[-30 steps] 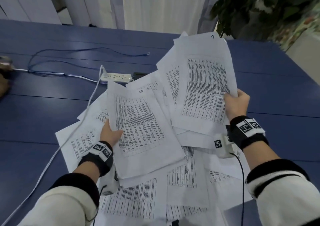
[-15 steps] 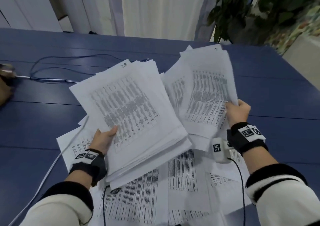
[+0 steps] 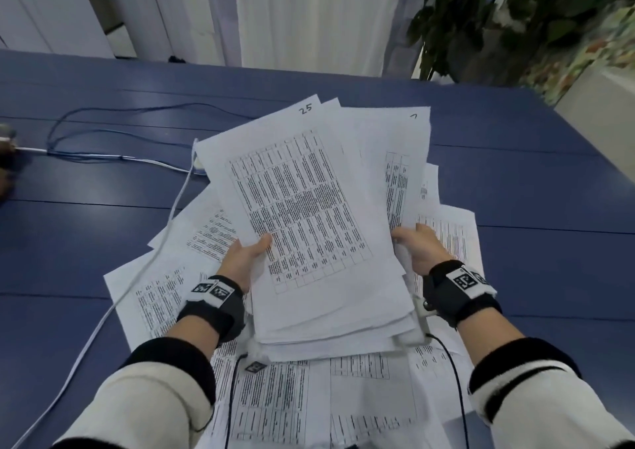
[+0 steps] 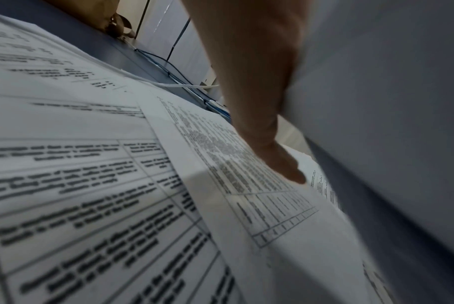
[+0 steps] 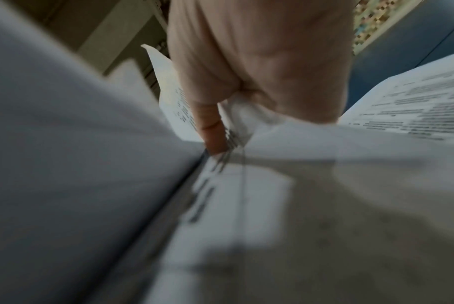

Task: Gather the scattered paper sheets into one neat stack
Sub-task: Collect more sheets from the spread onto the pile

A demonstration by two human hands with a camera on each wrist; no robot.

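Observation:
I hold a thick bundle of printed sheets [image 3: 309, 214] above the blue table [image 3: 536, 180], its top page marked "25". My left hand [image 3: 245, 254] grips the bundle's left edge, thumb on top. My right hand [image 3: 417, 247] grips a second batch [image 3: 402, 159] that lies partly under the first on the right. In the left wrist view my left hand [image 4: 262, 98] has fingers under the lifted bundle [image 4: 389, 102]. In the blurred right wrist view my right hand [image 5: 246, 82] pinches sheets [image 5: 173, 96]. More loose sheets [image 3: 158, 294] lie scattered on the table beneath.
A white cable [image 3: 137, 276] runs across the scattered sheets on the left toward a power strip hidden behind the bundle. Blue cables [image 3: 103, 129] loop at the far left. A potted plant [image 3: 498, 18] stands beyond the table's far right corner.
My left hand has swung its bundle to the right, over the batch in my right hand. The two batches now overlap, and the right hand has come slightly inward.

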